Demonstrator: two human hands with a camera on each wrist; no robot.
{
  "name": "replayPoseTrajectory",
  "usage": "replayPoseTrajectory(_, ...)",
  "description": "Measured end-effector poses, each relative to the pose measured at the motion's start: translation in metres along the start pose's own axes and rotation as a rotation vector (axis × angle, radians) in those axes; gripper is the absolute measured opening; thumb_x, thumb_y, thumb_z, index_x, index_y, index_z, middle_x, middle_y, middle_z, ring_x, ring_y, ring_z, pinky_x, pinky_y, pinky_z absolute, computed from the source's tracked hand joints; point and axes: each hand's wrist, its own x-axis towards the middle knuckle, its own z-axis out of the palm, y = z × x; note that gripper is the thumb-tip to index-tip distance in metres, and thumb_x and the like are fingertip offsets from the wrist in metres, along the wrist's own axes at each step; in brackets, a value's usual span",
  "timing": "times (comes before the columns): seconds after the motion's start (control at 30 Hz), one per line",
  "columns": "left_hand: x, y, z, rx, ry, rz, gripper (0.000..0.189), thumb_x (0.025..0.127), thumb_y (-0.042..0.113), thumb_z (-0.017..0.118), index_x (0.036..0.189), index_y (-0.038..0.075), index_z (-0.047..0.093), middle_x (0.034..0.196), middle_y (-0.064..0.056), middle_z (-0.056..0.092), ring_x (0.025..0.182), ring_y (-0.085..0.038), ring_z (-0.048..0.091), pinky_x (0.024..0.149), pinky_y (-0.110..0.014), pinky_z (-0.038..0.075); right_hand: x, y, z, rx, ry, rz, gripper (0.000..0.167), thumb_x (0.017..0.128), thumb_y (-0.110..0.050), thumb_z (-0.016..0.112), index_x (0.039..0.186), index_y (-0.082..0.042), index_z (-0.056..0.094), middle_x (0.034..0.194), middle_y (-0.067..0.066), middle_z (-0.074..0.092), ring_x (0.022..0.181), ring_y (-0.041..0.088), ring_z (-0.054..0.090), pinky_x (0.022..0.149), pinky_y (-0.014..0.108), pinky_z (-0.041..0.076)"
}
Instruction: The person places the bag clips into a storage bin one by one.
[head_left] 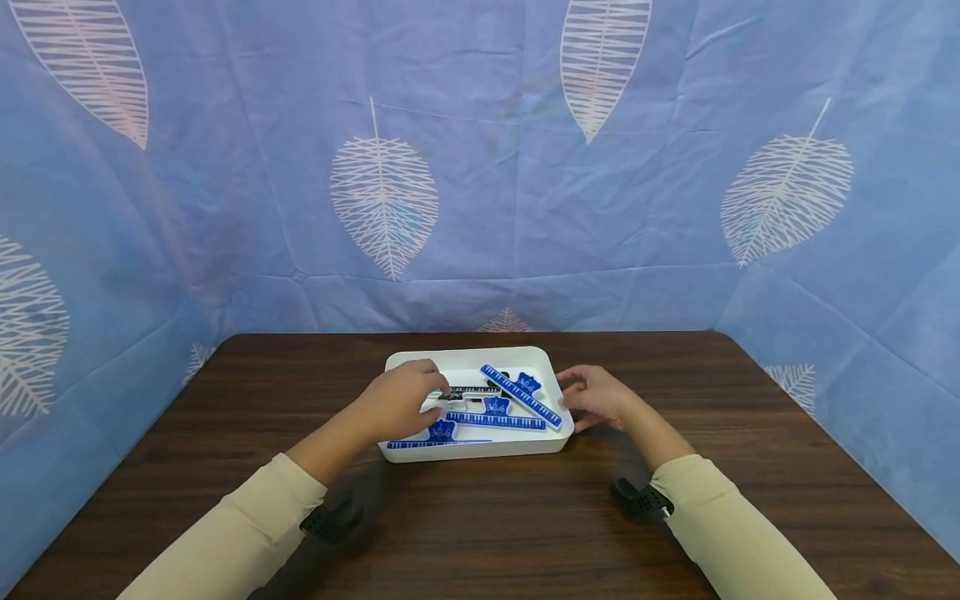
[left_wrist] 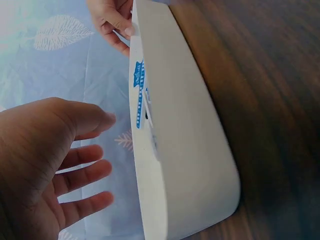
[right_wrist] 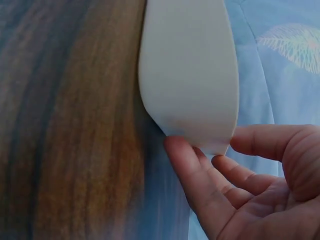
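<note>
A shallow white tray (head_left: 471, 451) on the table holds several music page clips with piano-key strips. One blue clip (head_left: 517, 393) slants at the right, another blue clip (head_left: 498, 422) lies in the middle, and a third blue clip (head_left: 441, 432) is at the front left. Behind them is a black clip (head_left: 480, 389), partly covered. My left hand (head_left: 401, 398) reaches over the tray's left side, close to the black clip; in the left wrist view its fingers are spread apart and empty. My right hand (head_left: 598, 395) grips the tray's right end, thumb at the rim and fingers against the outer wall.
Dark wood tabletop (head_left: 480, 525) surrounds the tray. A blue cloth (head_left: 480, 192) with white leaf prints hangs behind and at both sides of the table. A black band (head_left: 332, 521) is on my left wrist, and another black band (head_left: 640, 497) on my right.
</note>
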Motion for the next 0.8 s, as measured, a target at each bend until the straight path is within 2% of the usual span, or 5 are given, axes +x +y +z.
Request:
replayPoseTrajectory(0.2,-0.006,-0.001,0.007,0.054,0.05,-0.061,0.027,0.084,0.025,0.076,0.107,0.012,0.073,0.101,-0.004,0.064,0.096,-0.02,0.062,0.087,-0.039,0.055,-0.002,-0.001,0.005,-0.077,0.056,0.018,0.043,0.095,-0.005,0.059,0.134,0.007,0.046,0.103,0.019,0.061,0.084,0.024,0.066,0.06,0.038,0.06)
replayPoseTrajectory(0.33,-0.012,-0.005,0.011,0.055,0.103,-0.062,0.026,0.082,0.023,0.077,0.105,0.011,0.073,0.098,-0.004,0.064,0.091,-0.019,0.062,0.08,-0.036,0.056,-0.005,-0.001,0.005,-0.117,0.087,-0.002,0.037,0.096,-0.007,0.058,0.129,0.007,0.05,0.101,0.018,0.063,0.082,0.023,0.066,0.061,0.037,0.06)
replayPoseTrajectory(0.5,-0.019,-0.007,0.014,0.043,0.161,-0.055,0.027,0.081,0.02,0.079,0.104,0.01,0.072,0.096,-0.003,0.064,0.088,-0.018,0.062,0.077,-0.035,0.056,-0.012,-0.001,0.003,-0.198,0.138,-0.064,0.027,0.095,-0.006,0.059,0.118,0.009,0.057,0.094,0.016,0.064,0.078,0.022,0.067,0.062,0.037,0.06)
replayPoseTrajectory(0.8,-0.033,-0.01,0.012,0.024,0.198,-0.092,0.022,0.08,0.019,0.08,0.098,0.009,0.073,0.092,-0.003,0.064,0.082,-0.017,0.062,0.075,-0.035,0.057,-0.03,-0.003,-0.003,-0.3,0.189,-0.169,0.016,0.09,-0.003,0.063,0.103,0.007,0.063,0.083,0.013,0.065,0.068,0.023,0.065,0.062,0.037,0.06)
